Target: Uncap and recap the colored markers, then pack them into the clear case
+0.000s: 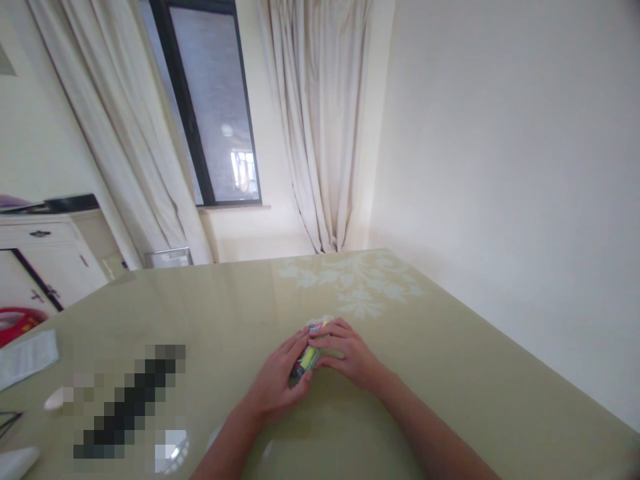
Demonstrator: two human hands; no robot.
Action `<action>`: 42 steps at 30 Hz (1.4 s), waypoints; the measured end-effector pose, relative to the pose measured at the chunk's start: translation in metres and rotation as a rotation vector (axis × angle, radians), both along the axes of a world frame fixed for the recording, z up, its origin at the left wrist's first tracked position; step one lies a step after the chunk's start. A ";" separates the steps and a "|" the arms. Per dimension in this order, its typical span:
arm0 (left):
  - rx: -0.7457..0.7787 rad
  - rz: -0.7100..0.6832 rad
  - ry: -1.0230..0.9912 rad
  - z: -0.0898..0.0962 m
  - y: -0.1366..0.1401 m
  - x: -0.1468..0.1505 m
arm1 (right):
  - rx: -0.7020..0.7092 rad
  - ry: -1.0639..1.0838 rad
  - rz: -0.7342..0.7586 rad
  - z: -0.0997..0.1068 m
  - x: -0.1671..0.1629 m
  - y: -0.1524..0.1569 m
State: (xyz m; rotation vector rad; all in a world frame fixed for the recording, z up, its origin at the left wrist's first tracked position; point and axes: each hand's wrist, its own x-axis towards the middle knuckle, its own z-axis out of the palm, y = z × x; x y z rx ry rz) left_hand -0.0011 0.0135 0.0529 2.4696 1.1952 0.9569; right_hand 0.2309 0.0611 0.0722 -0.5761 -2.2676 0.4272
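Note:
A small packet point(309, 358) with yellow, green, pink and blue colours lies on the table in front of me, with clear plastic showing at its far end. My left hand point(280, 375) wraps its near left side, thumb at the close end and fingers along the edge. From the right, my right hand point(349, 348) curves its fingers over the packet's far and right part. Both hands grip it and cover much of it, so its exact kind cannot be made out.
The pale green table point(215, 313) carries a white leaf pattern at its far end. A blurred-out dark long object point(133, 400) lies on the left, near a sheet of paper point(30, 357) and a red object point(20, 323). A wall point(510, 167) borders the right edge.

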 end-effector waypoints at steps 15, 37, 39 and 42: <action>-0.182 -0.070 -0.247 -0.001 -0.002 0.003 | 0.011 0.080 -0.104 0.005 0.004 0.003; -0.551 -0.066 -0.707 -0.003 0.004 0.010 | -0.416 0.380 -0.447 -0.017 0.014 0.028; -0.641 -0.108 -0.876 -0.002 0.010 0.012 | -0.535 0.383 -0.431 -0.020 0.016 0.033; -0.655 0.024 -1.053 0.000 0.016 0.011 | -0.603 0.385 -0.429 -0.025 0.023 0.041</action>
